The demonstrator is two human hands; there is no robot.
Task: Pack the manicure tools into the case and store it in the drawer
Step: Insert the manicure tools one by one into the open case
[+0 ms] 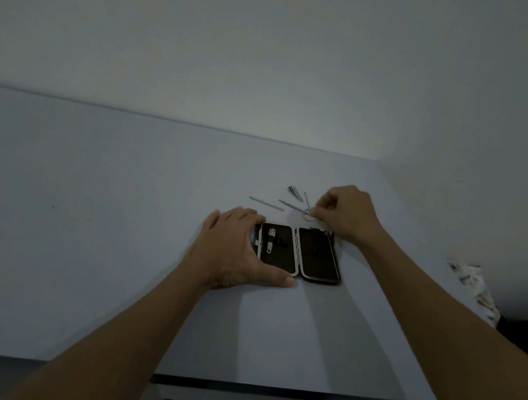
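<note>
Fingers (321,205) of right hand (348,212) pinch scissors (294,206) near bench (93,215) far right corner, apparently for packing; left hand (235,248) grips open case (318,256), steadying it.

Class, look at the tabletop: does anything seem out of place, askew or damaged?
Nothing looks damaged or spilled. Loose tools stand out: a nail clipper, a file and a thin pick lie scattered at different angles beyond the open case, whose left half holds one packed clipper. The right hand pinches the scissors.
</note>
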